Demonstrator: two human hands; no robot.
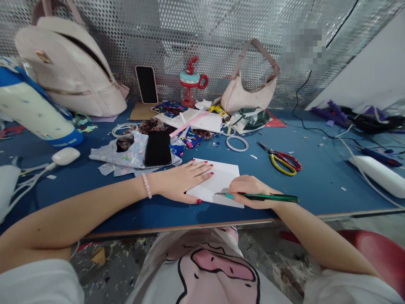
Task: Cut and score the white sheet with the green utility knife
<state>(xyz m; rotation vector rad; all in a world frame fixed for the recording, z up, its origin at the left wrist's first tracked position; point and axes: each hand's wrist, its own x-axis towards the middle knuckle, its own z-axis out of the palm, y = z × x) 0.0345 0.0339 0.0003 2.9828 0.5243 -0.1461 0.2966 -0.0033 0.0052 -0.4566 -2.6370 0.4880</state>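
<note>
A white sheet of paper (221, 177) lies near the front edge of the blue table (316, 185). My left hand (183, 179) lies flat on the sheet's left part, fingers stretched out and pressing it down. My right hand (249, 190) is closed round a green pencil (268, 197), whose tip touches the paper near its lower middle. A bead bracelet (146, 185) sits on my left wrist.
Scissors with red and yellow handles (281, 160) lie right of the paper. A black phone (157, 147) rests on patterned fabric scraps (126, 154). A tape ring (237, 143), a pink backpack (69, 67), a small handbag (249, 90), a red-lidded cup (190, 84) and cables (363, 126) crowd the back.
</note>
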